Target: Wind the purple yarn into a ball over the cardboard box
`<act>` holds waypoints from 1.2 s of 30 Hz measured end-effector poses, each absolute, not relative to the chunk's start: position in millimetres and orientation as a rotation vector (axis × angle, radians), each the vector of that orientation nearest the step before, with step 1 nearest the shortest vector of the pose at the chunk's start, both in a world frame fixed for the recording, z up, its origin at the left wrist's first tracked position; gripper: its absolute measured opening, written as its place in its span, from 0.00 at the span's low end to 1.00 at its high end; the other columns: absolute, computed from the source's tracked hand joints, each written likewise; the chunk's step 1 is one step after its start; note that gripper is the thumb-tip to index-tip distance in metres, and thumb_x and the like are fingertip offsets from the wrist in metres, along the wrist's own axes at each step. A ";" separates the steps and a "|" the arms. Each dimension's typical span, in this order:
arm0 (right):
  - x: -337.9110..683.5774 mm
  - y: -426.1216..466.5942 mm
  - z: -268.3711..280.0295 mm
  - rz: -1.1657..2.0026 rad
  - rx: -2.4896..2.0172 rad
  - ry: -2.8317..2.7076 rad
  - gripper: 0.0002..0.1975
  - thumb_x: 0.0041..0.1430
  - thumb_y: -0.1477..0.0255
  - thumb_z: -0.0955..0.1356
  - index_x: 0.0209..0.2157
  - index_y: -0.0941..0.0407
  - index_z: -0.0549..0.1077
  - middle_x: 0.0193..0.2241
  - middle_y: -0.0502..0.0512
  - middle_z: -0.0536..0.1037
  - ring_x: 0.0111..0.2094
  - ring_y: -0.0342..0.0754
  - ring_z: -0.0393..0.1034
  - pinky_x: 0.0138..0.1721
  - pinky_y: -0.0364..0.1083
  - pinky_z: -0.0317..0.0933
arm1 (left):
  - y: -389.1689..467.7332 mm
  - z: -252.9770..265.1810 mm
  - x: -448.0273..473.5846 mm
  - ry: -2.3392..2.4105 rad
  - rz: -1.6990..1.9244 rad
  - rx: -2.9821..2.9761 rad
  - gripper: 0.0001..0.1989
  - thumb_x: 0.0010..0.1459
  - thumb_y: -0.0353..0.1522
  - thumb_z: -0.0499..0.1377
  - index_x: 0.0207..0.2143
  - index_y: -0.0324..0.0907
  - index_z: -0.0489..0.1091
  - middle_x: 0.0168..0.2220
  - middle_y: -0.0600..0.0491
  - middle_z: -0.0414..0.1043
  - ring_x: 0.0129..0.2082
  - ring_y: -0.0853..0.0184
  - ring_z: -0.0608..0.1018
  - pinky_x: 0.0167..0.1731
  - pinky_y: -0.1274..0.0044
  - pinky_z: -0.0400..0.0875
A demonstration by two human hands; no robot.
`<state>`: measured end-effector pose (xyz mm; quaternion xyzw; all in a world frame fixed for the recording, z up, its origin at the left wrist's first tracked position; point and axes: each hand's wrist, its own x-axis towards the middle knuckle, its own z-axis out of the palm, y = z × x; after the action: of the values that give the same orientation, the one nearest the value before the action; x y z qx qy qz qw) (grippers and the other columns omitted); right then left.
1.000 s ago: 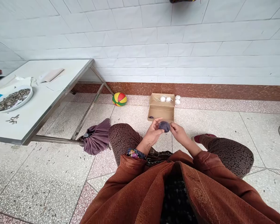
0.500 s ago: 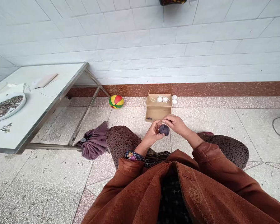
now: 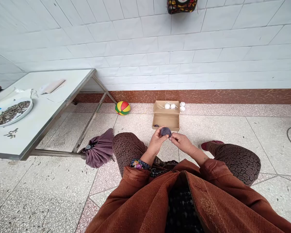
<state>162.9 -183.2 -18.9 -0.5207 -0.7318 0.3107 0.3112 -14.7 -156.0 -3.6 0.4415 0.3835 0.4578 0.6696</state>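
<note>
A dark purple-grey ball of yarn [image 3: 166, 131] sits in my left hand [image 3: 156, 141], fingers and thumb closed around its left side. My right hand [image 3: 183, 142] is closed in a pinch at the ball's lower right edge; the strand between its fingertips is too fine to see clearly. Just beyond the hands lies an open cardboard box [image 3: 168, 120]. A small dark ball [image 3: 156, 125] is in the near left corner of the box, partly hidden. White yarn balls [image 3: 170, 105] rest in its lid, and more white balls [image 3: 182, 106] lie against its right side.
To the left stands a white table [image 3: 50, 103] with a plate of seed shells [image 3: 13, 113] and a folded cloth [image 3: 52, 86]. A striped ball [image 3: 123, 108] and a purple bag [image 3: 98, 149] are on the floor. The tiled wall [image 3: 135, 58] runs behind the box.
My right hand has moved from above the yarn ball down to its lower right. The ball has tilted up in my left hand. The view has shifted slightly.
</note>
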 end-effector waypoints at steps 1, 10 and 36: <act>164.0 -182.8 -19.5 0.819 -1.376 -1.940 0.12 0.68 0.65 0.63 0.29 0.53 0.68 0.27 0.50 0.73 0.28 0.47 0.66 0.33 0.45 0.58 | -157.2 -3.0 -15.4 0.860 1.012 1.024 0.28 0.50 0.35 0.70 0.54 0.45 0.72 0.49 0.50 0.75 0.52 0.61 0.74 0.57 0.67 0.65; 170.7 -186.3 -20.6 0.805 -1.410 -1.988 0.08 0.67 0.68 0.64 0.34 0.54 0.72 0.32 0.53 0.77 0.32 0.49 0.70 0.37 0.46 0.62 | -159.9 -4.6 -20.1 0.799 0.939 1.004 0.31 0.57 0.41 0.66 0.61 0.44 0.69 0.53 0.47 0.73 0.52 0.60 0.74 0.55 0.67 0.68; 168.6 -191.5 -37.9 0.911 -1.447 -1.588 0.16 0.67 0.56 0.61 0.31 0.52 0.66 0.23 0.49 0.71 0.26 0.48 0.66 0.32 0.47 0.61 | -168.1 5.0 -14.3 0.544 0.885 0.577 0.23 0.51 0.34 0.71 0.50 0.41 0.75 0.52 0.46 0.75 0.49 0.60 0.77 0.48 0.69 0.72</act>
<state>168.6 -191.5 -37.9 -0.5702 -0.6257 0.3588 0.3932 -14.3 -168.1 5.0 0.2718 0.2563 0.4168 0.8287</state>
